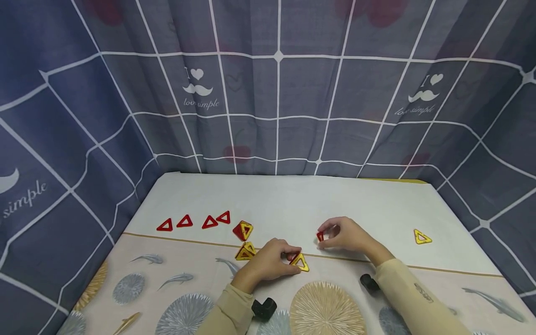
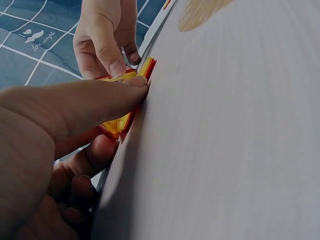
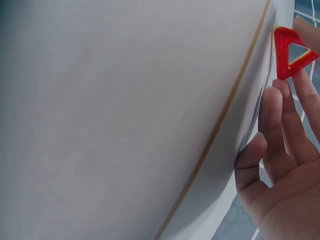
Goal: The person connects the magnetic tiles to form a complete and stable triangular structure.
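In the head view my left hand [image 1: 270, 260] pinches a yellow triangular frame tile [image 1: 300, 263] with a red tile [image 1: 293, 256] against its back, low over the patterned cloth. The left wrist view shows the thumb across the yellow and red pieces [image 2: 116, 125], with the fingers curled behind them. My right hand [image 1: 345, 235] pinches a small red triangular frame tile [image 3: 283, 55] between thumb and fingers, just past the cloth's brown line. A gap separates the two hands in the head view. Left of my left hand stands a yellow pyramid of triangle tiles [image 1: 245, 251].
A red and yellow pyramid [image 1: 243, 231] sits behind the yellow one. Several red triangle tiles [image 1: 184, 221] lie in a loose row on the white area at left. One yellow triangle tile [image 1: 422, 237] lies far right. A grid-patterned curtain [image 1: 251, 102] encloses the table's back and sides.
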`<state>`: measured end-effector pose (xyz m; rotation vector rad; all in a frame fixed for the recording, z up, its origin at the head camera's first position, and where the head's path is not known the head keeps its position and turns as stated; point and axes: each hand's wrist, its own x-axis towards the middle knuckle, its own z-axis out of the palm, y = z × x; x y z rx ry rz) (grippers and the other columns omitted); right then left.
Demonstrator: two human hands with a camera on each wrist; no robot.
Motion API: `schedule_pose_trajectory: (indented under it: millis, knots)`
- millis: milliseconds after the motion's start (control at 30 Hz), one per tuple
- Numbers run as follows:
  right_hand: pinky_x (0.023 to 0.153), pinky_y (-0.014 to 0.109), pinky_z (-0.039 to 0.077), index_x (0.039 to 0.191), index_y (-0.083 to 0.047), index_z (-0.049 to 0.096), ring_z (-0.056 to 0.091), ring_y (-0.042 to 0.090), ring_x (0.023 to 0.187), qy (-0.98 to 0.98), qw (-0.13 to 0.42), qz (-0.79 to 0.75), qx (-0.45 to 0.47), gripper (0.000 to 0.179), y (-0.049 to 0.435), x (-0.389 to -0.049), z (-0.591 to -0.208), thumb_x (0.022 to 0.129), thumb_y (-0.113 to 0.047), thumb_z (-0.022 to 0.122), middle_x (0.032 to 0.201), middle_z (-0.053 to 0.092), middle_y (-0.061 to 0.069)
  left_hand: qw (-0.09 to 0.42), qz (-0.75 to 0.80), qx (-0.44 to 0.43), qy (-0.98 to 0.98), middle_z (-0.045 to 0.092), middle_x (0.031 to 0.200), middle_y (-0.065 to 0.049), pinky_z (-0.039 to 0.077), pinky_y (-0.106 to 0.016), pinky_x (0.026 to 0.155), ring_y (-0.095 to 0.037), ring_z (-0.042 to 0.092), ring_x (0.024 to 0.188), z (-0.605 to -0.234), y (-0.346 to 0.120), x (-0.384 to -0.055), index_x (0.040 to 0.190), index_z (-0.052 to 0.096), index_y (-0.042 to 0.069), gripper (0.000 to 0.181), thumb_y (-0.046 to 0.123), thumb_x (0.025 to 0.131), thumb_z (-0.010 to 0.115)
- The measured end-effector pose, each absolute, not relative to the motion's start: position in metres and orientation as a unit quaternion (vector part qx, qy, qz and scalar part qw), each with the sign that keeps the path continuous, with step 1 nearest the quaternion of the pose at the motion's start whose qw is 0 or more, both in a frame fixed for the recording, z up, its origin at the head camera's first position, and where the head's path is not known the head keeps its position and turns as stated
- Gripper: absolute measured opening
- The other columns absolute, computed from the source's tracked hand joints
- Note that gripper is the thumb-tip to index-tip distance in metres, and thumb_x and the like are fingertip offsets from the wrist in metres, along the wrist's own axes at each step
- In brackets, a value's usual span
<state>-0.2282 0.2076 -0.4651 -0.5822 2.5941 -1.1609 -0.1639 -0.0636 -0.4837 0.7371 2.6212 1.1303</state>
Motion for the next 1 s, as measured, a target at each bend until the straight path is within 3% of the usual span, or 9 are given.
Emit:
schedule_pose_trajectory:
  millis: [567, 1000]
  knots:
    - [0.064, 0.025, 0.048, 0.104, -0.008, 0.075, 0.058, 0.015, 0.076, 0.847, 0.177, -0.408, -0.292, 0.033, 0.179, -0.203, -0.460, 0.075, -0.018, 0.089, 0.089, 0.068, 0.005, 0.087, 0.366, 0.246, 0.893, 0.058, 0.087, 0.014, 0.039, -0.025, 0.073, -0.006, 0.046, 0.081, -0.483, -0.064, -0.164, 0.125, 0.073, 0.010, 0.051, 0.031, 0.080, 0.087]
    - [0.065, 0.025, 0.050, 0.100, -0.008, 0.076, 0.061, 0.015, 0.076, 0.833, 0.201, -0.415, -0.304, 0.027, 0.170, -0.196, -0.458, 0.076, -0.011, 0.086, 0.089, 0.070, 0.007, 0.084, 0.376, 0.256, 0.886, 0.063, 0.089, 0.013, 0.040, -0.023, 0.071, -0.005, 0.049, 0.080, -0.484, -0.063, -0.166, 0.120, 0.075, 0.008, 0.046, 0.028, 0.079, 0.088]
